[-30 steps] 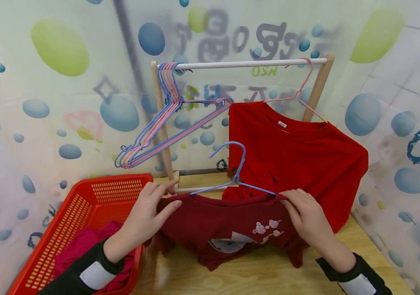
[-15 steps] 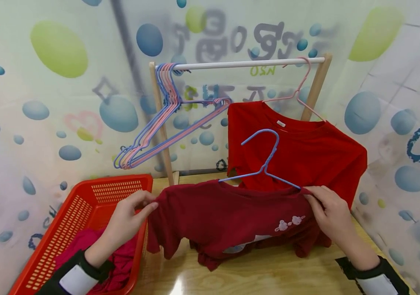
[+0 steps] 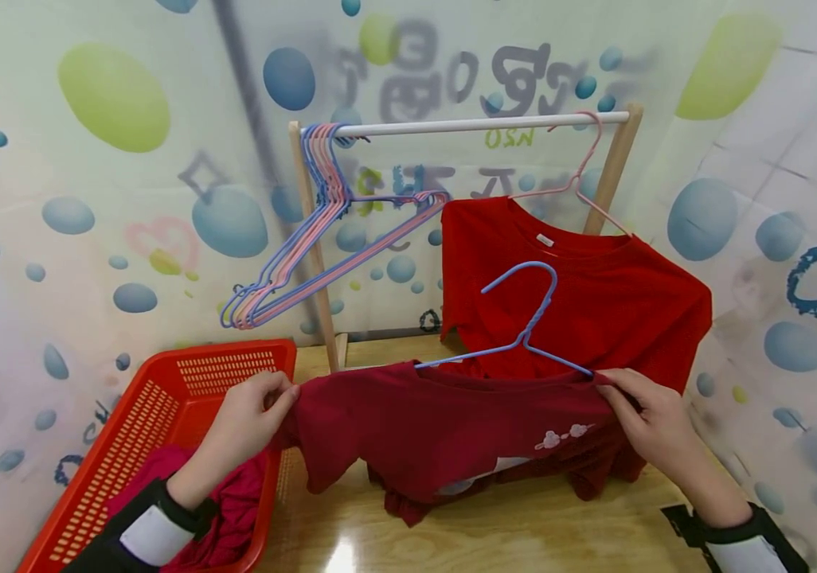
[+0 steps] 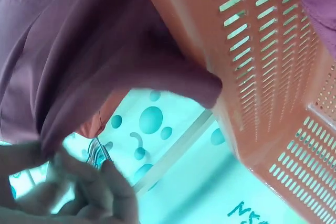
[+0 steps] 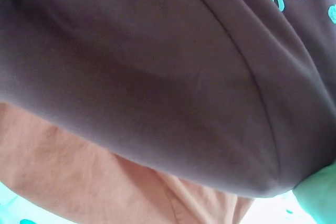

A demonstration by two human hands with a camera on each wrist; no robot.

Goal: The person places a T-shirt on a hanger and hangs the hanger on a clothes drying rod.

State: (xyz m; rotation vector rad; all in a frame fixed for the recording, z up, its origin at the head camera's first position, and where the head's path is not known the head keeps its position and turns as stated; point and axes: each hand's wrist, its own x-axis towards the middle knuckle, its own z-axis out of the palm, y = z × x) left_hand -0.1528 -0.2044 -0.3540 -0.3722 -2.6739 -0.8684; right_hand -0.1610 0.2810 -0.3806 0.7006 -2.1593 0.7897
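A dark red shirt (image 3: 394,422) with white flower prints is stretched between both hands above the table. My left hand (image 3: 249,414) pinches its sleeve at the left, also seen in the left wrist view, where the sleeve (image 4: 105,51) hangs beside the basket. At the right my right hand (image 3: 648,418) grips the shirt near the neckline and the end of a blue hanger (image 3: 523,338). The hanger's hook and upper arms rise out of the collar; its lower part is hidden inside the cloth. In the right wrist view the shirt cloth (image 5: 157,77) fills most of the picture.
A rack with a white rail (image 3: 451,126) stands behind. Several blue and pink hangers (image 3: 326,199) hang at its left, and a bright red shirt (image 3: 580,294) on a pink hanger (image 3: 579,175) at its right. A red basket (image 3: 154,398) holding crimson cloth (image 3: 165,469) sits at the left.
My left hand has moved left and down from the collar to the sleeve, drawing the shirt out wide. The right hand and the hanger have shifted to the right.
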